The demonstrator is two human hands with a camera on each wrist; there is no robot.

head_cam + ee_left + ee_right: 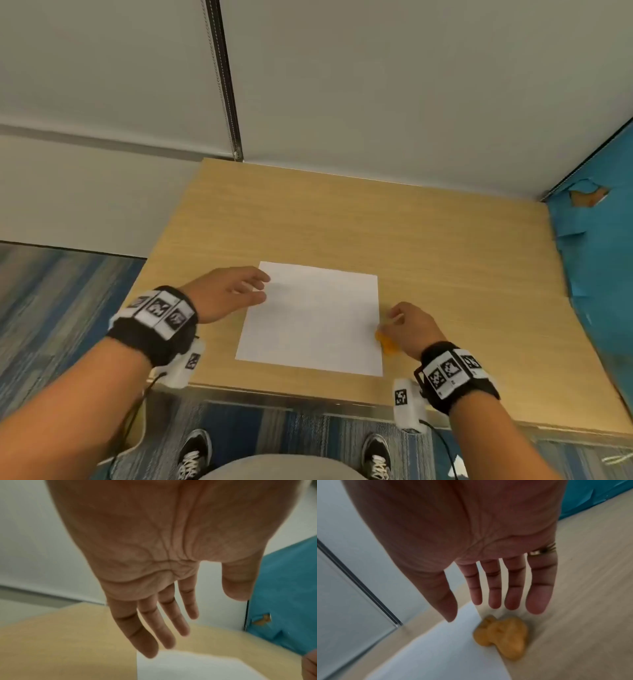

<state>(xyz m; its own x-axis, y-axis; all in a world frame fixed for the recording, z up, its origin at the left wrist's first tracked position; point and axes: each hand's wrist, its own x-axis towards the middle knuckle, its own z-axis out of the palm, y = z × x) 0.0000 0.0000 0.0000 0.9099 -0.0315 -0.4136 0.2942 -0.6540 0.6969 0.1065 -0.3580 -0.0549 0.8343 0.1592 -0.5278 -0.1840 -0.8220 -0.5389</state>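
Ten fingers, none gripping. Left hand [226,293]: fingers [149,628] straight, slightly spread, palm down, tips over the far-left corner of the sheet of paper [311,315]. Can't tell from either view whether they touch it.

Right hand [411,325]: fingers [539,588] straight and side by side, thumb out to the side, ring [542,550] on one finger. They hang over the orange lump [503,635]. The wrist view shows a gap between tips and lump, so no contact. The lump is soft-looking and irregular; what it is, can't tell.

Position: the lump sits on the table [342,212], right up against the sheet's right edge, near the front corner. The sheet lies flat, near the table's front edge, squarely ahead of the person.

My read on why:
- Left hand goes to the far corner to pin the sheet. Loose paper on smooth wood slides easily.
- Right hand is spread above the lump to come down on it from the top, with the thumb free to close from the sheet side.
- The lump beside the sheet, not on it, suggests it goes onto the paper next.

Marker-tagged wristbands [452,373] on both forearms.
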